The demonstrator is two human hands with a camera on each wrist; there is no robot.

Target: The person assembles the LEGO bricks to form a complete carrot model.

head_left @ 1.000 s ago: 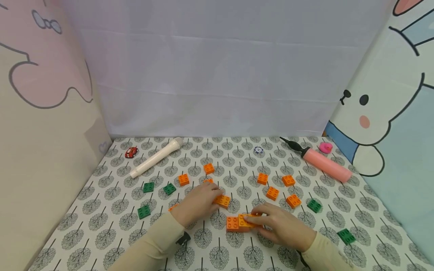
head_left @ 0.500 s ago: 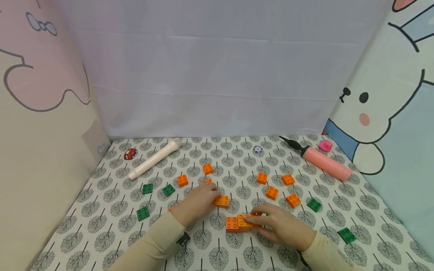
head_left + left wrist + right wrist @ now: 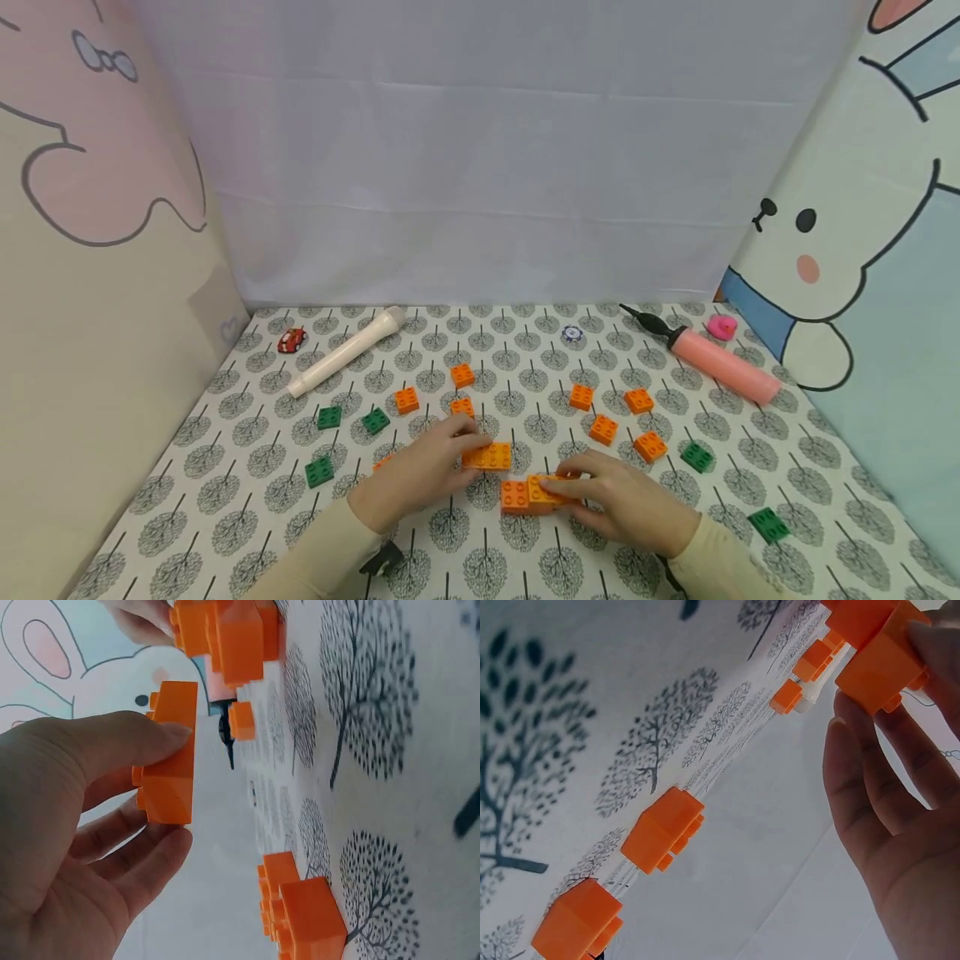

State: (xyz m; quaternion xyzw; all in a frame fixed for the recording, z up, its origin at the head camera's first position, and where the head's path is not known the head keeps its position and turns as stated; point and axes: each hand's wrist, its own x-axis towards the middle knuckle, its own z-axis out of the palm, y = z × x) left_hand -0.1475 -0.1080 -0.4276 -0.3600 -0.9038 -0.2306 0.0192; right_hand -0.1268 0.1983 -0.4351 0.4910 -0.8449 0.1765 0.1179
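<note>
Between the thumb and fingers of my left hand (image 3: 420,471) is a long orange building brick (image 3: 487,456). The left wrist view shows that brick (image 3: 171,754) raised off the cloth, its studs toward the palm. My right hand (image 3: 622,500) grips an upper orange brick (image 3: 538,489), which sits offset on a lower orange brick (image 3: 514,497). Part of this stack is hidden by the right fingers. Just beyond the left hand lies a small orange brick (image 3: 462,407); another orange brick (image 3: 383,461) is partly covered by the left wrist.
Several loose orange bricks (image 3: 603,429) and green bricks (image 3: 319,472) lie on both sides of the tree-print cloth (image 3: 540,567). Farther back are a red toy car (image 3: 292,339), a white microphone-shaped stick (image 3: 347,352), a poker chip (image 3: 572,333), a pink pump (image 3: 723,364) and a pink duck (image 3: 722,327).
My left hand has drawn slightly left and nearer to me, and its brick has turned straighter and shows more. The right hand and its stack stay in place.
</note>
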